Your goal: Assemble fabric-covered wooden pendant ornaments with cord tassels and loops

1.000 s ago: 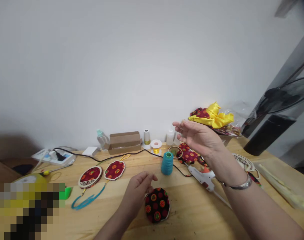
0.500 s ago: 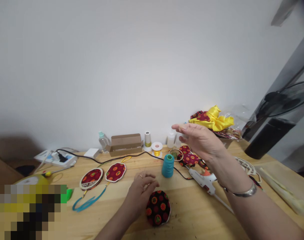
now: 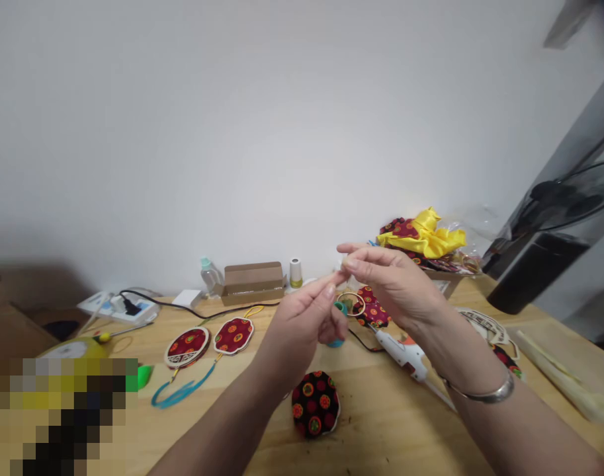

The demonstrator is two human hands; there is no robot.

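Note:
My left hand and my right hand meet fingertip to fingertip in the air above the table. Both are closed in a pinch, and whatever lies between the fingers is too small to make out. Below them, a round black fabric piece with red and orange flowers and a pale edge lies on the wood. A teal thread cone stands mostly hidden behind my left fingers. Under my right wrist rests a white glue gun. Dark red flowered fabric lies behind it.
Two red fabric pendants, one round and one scalloped, lie at left with teal cords. Along the wall stand an open cardboard box, a spray bottle and a power strip. A black cylinder leans at right.
My left hand has risen from beside the black fabric piece to meet my right hand. My right fingers have closed into a pinch. The fabric piece stays on the table.

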